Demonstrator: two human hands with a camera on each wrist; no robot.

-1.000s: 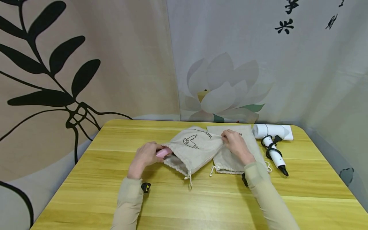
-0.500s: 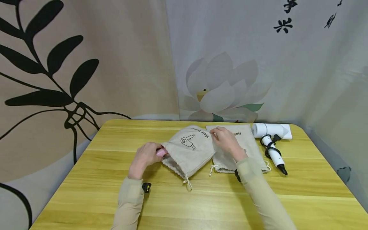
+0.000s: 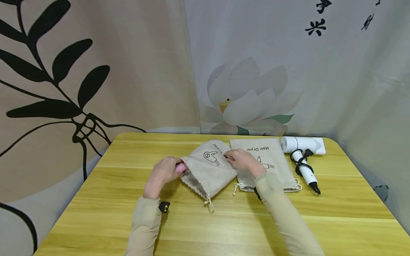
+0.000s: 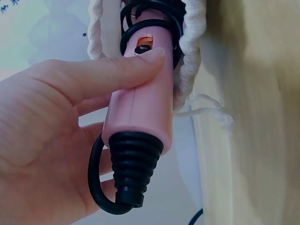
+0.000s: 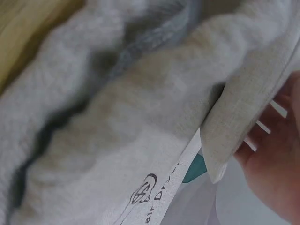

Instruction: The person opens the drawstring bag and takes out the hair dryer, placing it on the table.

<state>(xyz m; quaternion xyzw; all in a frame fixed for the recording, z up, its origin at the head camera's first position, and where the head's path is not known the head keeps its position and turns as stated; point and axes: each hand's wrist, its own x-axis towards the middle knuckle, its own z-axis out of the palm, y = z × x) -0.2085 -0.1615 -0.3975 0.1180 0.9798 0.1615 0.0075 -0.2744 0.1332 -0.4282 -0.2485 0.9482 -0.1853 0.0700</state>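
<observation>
My left hand (image 3: 163, 172) grips the pink handle of a hair dryer (image 4: 140, 105), its thumb beside the switch. A black cord is wound round the handle, and the far part of the dryer is hidden inside a beige drawstring bag (image 3: 213, 177). This bag's mouth gapes toward the left hand. At the bag's right side, my right hand (image 3: 241, 160) holds the cloth, with its fingers partly behind the fabric edge in the right wrist view. The bag bears a printed dryer outline and lettering.
A second printed drawstring bag (image 3: 277, 177) lies flat to the right, partly under the right hand. Beyond it is a white hair dryer (image 3: 302, 145) with its cord wrapped round the handle. All rest on a wooden table (image 3: 205, 231) before a patterned curtain (image 3: 153, 71).
My right hand has moved left along the bag from its far corner, and the bag looks more bunched. Less of the pink handle shows at the mouth. The left hand stays nearly in place.
</observation>
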